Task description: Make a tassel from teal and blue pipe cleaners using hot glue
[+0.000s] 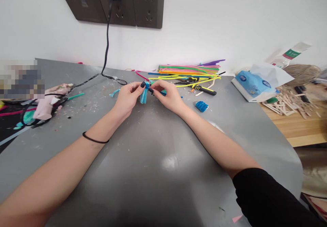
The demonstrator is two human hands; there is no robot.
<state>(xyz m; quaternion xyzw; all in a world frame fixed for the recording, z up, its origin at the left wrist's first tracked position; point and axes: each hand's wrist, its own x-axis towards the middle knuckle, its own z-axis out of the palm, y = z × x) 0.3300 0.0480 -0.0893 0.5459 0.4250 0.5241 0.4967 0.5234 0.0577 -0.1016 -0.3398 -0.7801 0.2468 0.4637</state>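
Observation:
My left hand is closed, thumb and fingers pinching a short light-blue bundle that looks like cut pipe cleaners. The bundle's loose ends hang down below the thumb. My right hand meets it from the right, its fingertips pressed together at the bundle's side. What those fingertips hold is too small to tell; a dark bit and some blue show beside them. On the table to the right of my right hand lies a small dark-blue fuzzy piece. Pliers with a black-and-yellow handle lie behind my right hand.
A pile of coloured pipe cleaners lies along the wall. On the left rests a pink glue gun with a black cord. A tissue pack, a twine ball and wooden sticks are at right. Scraps dot the grey table.

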